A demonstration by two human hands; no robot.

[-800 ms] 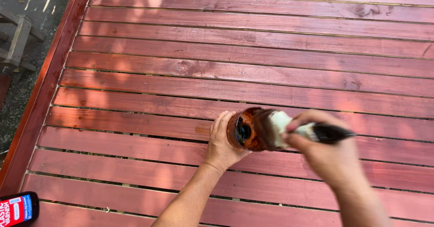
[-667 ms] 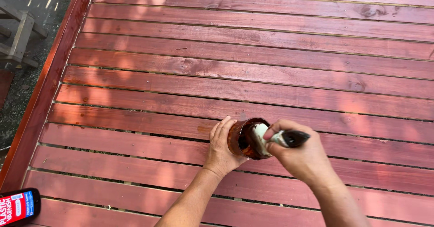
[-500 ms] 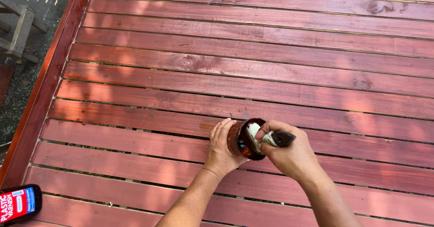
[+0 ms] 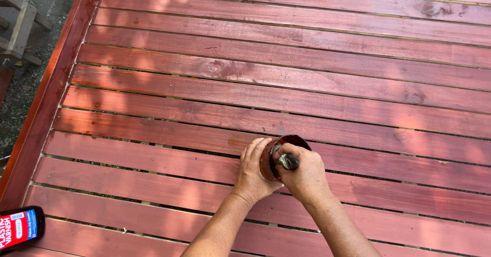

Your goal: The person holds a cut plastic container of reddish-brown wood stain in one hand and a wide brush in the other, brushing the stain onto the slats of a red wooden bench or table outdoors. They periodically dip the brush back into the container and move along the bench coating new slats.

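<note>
My left hand (image 4: 253, 172) grips the side of a small round container (image 4: 292, 142) coated in reddish-brown stain, tilted above the deck boards. My right hand (image 4: 306, 175) is closed around a paintbrush (image 4: 286, 161), and its dark handle shows between my fingers. The bristle end points down into the container and is hidden inside it. Both hands press close together over the red-stained wooden deck (image 4: 286, 72).
A red and black bottle (image 4: 19, 229) lies on the boards at the lower left corner. The deck's left edge board (image 4: 48, 98) borders a drop to grey ground, where a weathered wooden frame (image 4: 20, 26) stands.
My right hand has swung the brush from lying across the container's mouth to pushing down into it. The white bristles, visible earlier, are now hidden, and both hands have shifted slightly left.
</note>
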